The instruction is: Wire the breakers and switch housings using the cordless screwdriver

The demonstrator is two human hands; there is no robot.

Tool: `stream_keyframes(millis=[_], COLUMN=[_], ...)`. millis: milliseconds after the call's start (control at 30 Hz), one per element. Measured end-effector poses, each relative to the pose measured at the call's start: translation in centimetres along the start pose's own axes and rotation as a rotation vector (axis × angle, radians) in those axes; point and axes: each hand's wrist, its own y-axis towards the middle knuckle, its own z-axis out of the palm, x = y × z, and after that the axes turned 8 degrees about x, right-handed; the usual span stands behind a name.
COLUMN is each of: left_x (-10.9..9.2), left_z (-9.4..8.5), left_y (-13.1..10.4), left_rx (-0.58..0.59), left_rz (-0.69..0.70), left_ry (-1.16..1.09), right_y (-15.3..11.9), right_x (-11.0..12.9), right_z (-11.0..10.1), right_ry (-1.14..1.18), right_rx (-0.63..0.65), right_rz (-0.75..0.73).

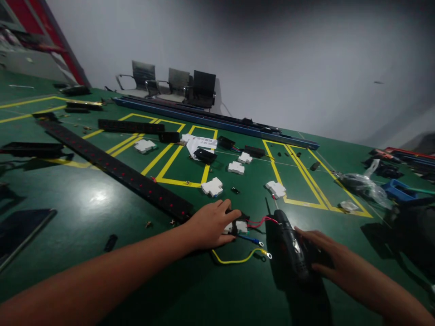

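My left hand (215, 224) is closed around a small black and white module (240, 226) at the end of a long black strip (136, 181). Red wires (260, 222), a blue wire (249, 238) and a yellow wire (234, 261) with ring terminals come out beside it. Just right of them a black power screwdriver (292, 244) lies with its thin bit pointing away. My right hand (322, 253) is at the screwdriver's right side, fingers apart; whether they touch it is hard to tell.
White modules (212, 187) and a paper sheet (202, 146) lie beyond my hands. A blue rail (204, 118) spans the back. At the right are a plastic bag (369, 185) and a blue bin (399, 190). A dark tablet-like panel (23, 233) is at the left.
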Motion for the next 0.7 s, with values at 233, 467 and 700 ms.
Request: stream_keyframes(millis=[233, 467, 700], left_x=[0.4, -0.4, -4.7], left_z=[0.4, -0.1, 1.7], left_y=[-0.2, -0.2, -1.3], left_rx=[-0.047, -0.024, 0.035], left_rz=[0.021, 0.034, -0.194], left_ry=[-0.02, 0.189, 0.366], right_y=[1.6, 6.6, 13.3], right_x=[-0.7, 8.5, 21.2], right_z=[-2.2, -6.8, -3.1], right_ry=[0.021, -0.32, -0.433], right_rx=[0.067, -0.038, 0.047], right_rz=[0.088, -0.192, -0.509])
